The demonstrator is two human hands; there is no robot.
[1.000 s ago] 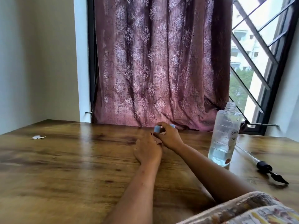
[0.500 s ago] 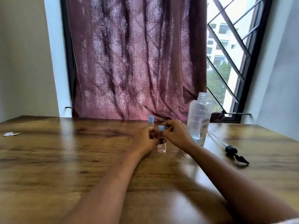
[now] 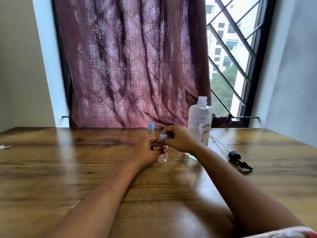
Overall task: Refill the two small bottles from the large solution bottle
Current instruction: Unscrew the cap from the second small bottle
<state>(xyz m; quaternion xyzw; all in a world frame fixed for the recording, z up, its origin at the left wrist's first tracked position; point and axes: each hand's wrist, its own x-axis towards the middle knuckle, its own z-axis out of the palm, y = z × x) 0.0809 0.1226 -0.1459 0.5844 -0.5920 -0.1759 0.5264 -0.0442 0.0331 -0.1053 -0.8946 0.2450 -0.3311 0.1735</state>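
Standing upright near the middle of the wooden table (image 3: 85,169), the nearer small bottle (image 3: 162,158) is clear and sits between both hands. The left hand (image 3: 145,151) grasps its body, thumb and fingers curled round the side. The right hand (image 3: 179,140) reaches in from the right and pinches the blue cap (image 3: 163,136) on the bottle's top with curled fingertips; whether the cap is tight or loose cannot be told. Just beyond, a little to the left, the second small bottle (image 3: 151,130) stands upright with its own blue cap on, touched by neither hand. Right of the hands, the large solution bottle (image 3: 199,121) stands with its neck open and a handwritten label on its side. Farther right, a black pump head (image 3: 237,158) with a long thin tube lies flat on the table. A maroon patterned curtain (image 3: 133,66) hangs behind the far edge, with a barred window (image 3: 231,57) to its right. A small white scrap (image 3: 4,146) lies at the far left.
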